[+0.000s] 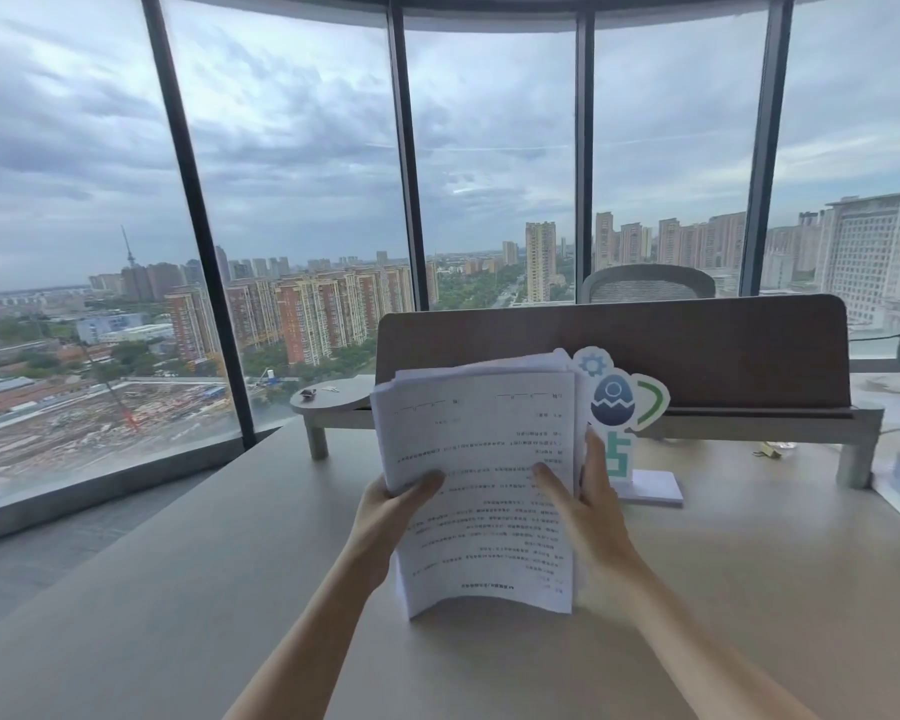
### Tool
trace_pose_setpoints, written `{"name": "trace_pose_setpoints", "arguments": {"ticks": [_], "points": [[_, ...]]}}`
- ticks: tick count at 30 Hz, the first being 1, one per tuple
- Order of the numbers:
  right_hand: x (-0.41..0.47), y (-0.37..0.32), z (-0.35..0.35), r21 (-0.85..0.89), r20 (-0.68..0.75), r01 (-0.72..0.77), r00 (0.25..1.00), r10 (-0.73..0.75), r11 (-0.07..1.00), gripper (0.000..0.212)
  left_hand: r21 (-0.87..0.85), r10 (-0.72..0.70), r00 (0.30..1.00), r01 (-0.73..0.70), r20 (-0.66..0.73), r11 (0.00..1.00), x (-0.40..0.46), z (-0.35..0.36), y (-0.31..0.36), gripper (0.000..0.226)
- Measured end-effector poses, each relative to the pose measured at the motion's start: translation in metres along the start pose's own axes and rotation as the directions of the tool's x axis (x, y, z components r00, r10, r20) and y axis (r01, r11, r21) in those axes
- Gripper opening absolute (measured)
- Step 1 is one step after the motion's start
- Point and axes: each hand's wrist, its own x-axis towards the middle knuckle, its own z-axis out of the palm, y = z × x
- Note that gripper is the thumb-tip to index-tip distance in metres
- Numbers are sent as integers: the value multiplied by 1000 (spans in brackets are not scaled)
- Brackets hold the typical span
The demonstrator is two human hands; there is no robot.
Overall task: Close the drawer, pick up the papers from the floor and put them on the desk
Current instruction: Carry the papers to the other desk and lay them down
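1. The left hand [391, 504] clamps the left edge of the papers [481, 480], thumb on the front sheet and fingers behind.
2. The stack stands upright with its lower edge on the desk [178, 589], near the middle and well away from the left edge; I judge it is being squared, so tap gently.
3. The right hand [593, 517] grips the right edge, fingers closed on it. Lay the stack flat before the paper sign [619, 407], not against it.

Papers [481, 475] — thick printed stack, upright, bottom edge on desk [204, 589] — text upside-down
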Motion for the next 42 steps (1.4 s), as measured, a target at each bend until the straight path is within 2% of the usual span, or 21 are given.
{"name": "trace_pose_setpoints", "arguments": {"ticks": [3, 6, 8, 11, 13, 16, 18, 20, 22, 23, 26, 27, 32, 35, 39, 42], "points": [[24, -22, -4, -156, -29, 78, 996, -84, 985, 84, -8, 25, 1000, -25, 7, 1000, 3, -1, 3, 42], [39, -40, -2, -262, -12, 166, 985, -175, 951, 81, -9, 23, 1000, -22, 12, 1000, 3, 0, 1, 41], [43, -42, -1, -268, 2, 183, 982, -189, 946, 79, -16, 12, 1000, -12, 13, 1000, 1, 2, -2, 41], [37, -27, 1, -102, -25, 95, 995, -98, 990, 74, -32, -26, 999, 27, 19, 999, 0, 2, -13, 42], [26, -3, 0, 2, -29, -8, 1000, 8, 1000, 61, -21, -54, 998, 55, 36, 998, -1, 3, -21, 41], [8, 27, 5, 59, -6, -139, 990, 140, 988, 30, -6, -93, 995, 93, 33, 996, -1, 7, -32, 38], [5, 33, 8, 79, -9, -151, 988, 152, 985, 32, -9, -85, 996, 85, 12, 996, 2, 10, -33, 36], [7, 32, 9, 72, -25, -146, 989, 148, 987, 46, -11, -65, 998, 65, -1, 998, 8, 11, -32, 31], [9, 43, 10, 59, -27, -161, 986, 163, 985, 70, -21, -66, 998, 65, -24, 998, 11, 9, -34, 27], [6, 52, 9, 56, -25, -177, 984, 178, 983, 70, -29, -74, 997, 73, -35, 997, 10, 8, -38, 26], [-8, 73, 13, 28, -5, -220, 975, 220, 975, 30, -41, -110, 993, 108, -40, 993, 3, 8, -53, 24], [-11, 77, 14, 23, -18, -224, 974, 224, 974, 27, -47, -108, 993, 107, -38, 993, 2, 8, -56, 23], [-17, 81, 17, -46, -72, -237, 970, 233, 970, 24, 40, -135, 991, 134, 7, 990, -2, 8, -66, 18], [-19, 82, 15, -131, -55, -266, 964, 261, 955, 24, 89, -138, 990, 136, 23, 987, -4, 7, -70, 12], [-6, 79, 11, -215, -23, -322, 946, 324, 922, 25, 215, -208, 974, 185, 89, 959, 1, -8, -58, 18], [2, 75, 22, -222, 21, -383, 918, 397, 897, 24, 135, -313, 943, 297, 113, 945, -1, -26, -49, 22]]}}
